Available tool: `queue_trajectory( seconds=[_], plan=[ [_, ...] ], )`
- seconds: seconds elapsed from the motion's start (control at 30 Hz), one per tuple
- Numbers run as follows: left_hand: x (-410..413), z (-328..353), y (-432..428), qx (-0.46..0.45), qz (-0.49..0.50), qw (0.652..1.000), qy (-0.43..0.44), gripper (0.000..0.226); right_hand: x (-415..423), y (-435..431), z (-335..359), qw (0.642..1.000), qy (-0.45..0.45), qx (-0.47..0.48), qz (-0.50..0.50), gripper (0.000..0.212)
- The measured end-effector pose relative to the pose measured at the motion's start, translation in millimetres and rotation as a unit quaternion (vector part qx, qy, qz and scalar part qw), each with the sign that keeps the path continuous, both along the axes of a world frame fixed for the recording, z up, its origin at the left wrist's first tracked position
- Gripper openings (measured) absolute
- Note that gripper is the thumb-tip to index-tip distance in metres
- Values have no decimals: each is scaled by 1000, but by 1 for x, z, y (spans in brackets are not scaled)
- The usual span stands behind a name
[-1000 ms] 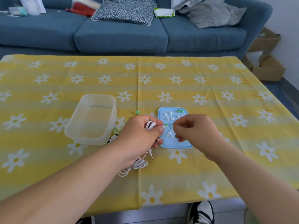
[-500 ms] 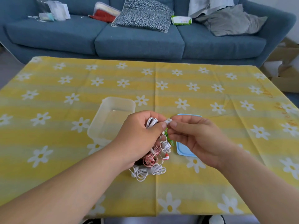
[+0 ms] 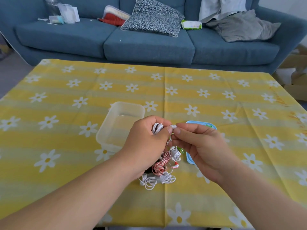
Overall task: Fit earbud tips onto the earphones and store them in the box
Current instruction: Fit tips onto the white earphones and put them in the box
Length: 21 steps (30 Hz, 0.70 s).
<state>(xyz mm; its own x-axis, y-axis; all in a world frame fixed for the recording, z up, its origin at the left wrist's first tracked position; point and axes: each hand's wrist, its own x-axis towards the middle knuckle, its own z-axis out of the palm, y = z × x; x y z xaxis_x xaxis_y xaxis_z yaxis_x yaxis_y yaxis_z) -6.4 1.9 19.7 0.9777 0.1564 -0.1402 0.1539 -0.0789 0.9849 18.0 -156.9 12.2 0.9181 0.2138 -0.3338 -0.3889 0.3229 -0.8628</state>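
My left hand [image 3: 147,143] grips a coiled white earphone [image 3: 157,127] above the table, its earbud end sticking out toward the right. My right hand [image 3: 197,145] pinches a small white ear tip [image 3: 174,126] against that earbud, thumb and forefinger meeting my left thumb. Below the hands a heap of earphones lies on the cloth: a red-and-white coil [image 3: 160,166] and a white coil [image 3: 157,180]. The clear plastic box [image 3: 116,125] stands open just left of my hands. The blue tip tray [image 3: 213,126] is mostly hidden behind my right hand.
The table carries a yellow cloth with white daisies [image 3: 216,100]. A blue sofa [image 3: 149,44] with cushions, clothes and packets runs behind it. Cardboard boxes [image 3: 297,90] sit on the floor at the right.
Both hands have lifted from the tip tray and come together above the earphone heap. The view has tilted up and closer, showing more sofa. My right fingers now pinch the tip at the earbud.
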Motion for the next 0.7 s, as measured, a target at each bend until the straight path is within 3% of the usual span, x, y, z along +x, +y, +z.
queue_trajectory(
  seconds=[0.2,0.4,0.6,0.7],
  plan=[
    [2,1,-3,14,26,1000,1,2,-4,3,0,1000,-4,16,-7,22],
    [3,2,-2,15,5,1000,0,2,1,-2,3,999,-26,-21,-9,19],
    [5,3,0,4,-19,1000,-3,3,2,-7,5,999,-23,-17,14,34],
    [4,4,0,-6,-28,1000,0,4,3,-7,4,995,-68,-78,14,17]
  ],
)
